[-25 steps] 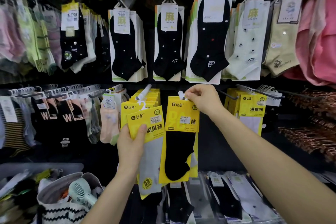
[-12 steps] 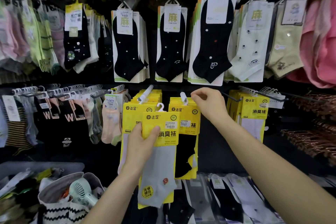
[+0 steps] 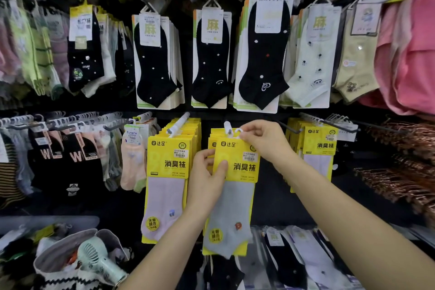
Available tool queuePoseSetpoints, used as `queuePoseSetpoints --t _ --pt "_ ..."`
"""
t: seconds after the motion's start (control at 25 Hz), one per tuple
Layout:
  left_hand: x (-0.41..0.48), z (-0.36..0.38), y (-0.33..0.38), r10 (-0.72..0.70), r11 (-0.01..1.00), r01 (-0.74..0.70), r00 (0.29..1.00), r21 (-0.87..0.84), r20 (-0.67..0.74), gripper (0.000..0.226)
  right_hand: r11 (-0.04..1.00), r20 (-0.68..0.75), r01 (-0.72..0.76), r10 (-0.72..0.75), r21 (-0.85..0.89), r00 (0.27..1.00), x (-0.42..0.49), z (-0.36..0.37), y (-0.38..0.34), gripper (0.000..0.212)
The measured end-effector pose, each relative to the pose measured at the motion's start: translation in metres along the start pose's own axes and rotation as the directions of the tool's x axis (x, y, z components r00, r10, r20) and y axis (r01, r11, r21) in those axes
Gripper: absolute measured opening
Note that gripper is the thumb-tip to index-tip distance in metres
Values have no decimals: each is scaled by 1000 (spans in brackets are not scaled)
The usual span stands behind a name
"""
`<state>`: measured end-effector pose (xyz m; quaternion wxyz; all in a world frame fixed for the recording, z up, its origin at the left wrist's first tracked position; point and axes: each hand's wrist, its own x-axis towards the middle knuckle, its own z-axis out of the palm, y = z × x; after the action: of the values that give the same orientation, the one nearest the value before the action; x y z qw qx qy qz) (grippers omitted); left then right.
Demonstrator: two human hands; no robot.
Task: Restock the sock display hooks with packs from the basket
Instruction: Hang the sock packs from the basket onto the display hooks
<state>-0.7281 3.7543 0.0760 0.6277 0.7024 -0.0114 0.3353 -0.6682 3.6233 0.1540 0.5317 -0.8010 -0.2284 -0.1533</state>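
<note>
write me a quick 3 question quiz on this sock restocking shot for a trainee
1. True or false: the left hand grips the grey sock pack by its card's edge.
2. The right hand pinches: A) the pack's hanger loop by the white hook; B) a pink sock; C) a fan.
3. Fill in: the held pack's card is coloured ____.
Key: 1 true; 2 A; 3 yellow.

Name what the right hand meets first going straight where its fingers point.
The right hand would likely meet the white hook tip, just left of the grey sock pack's hanger loop it pinches; depth unclear.
</note>
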Motion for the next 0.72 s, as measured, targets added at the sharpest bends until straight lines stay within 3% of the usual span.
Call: queuePoseSetpoints --t 0.24,0.32,0.44,0.52,0.6,0.72 --pt "15 3 -5 59 997 -57 997 61 -42 32 994 -38 36 -40 -99 999 19 15 -2 6" --pt "18 3 -9 35 989 -28 998 147 -47 32 985 -59 59 -69 -160 996 18 20 2 9" --pt "17 4 -14 94 944 -71 994 324 -57 49 969 -88 110 -132 -222 987 13 26 10 4" --pt "21 6 -11 114 941 -93 992 325 -48 58 968 -127 97 -128 -230 984 6 26 22 21" --pt "31 9 -5 23 973 -24 1000 231 8 58 991 -82 46 -57 -124 995 -4 26 36 41" --pt "38 15 -7 -15 1000 14 993 9 119 32 980 123 -17 -7 196 992 -19 36 53 37"
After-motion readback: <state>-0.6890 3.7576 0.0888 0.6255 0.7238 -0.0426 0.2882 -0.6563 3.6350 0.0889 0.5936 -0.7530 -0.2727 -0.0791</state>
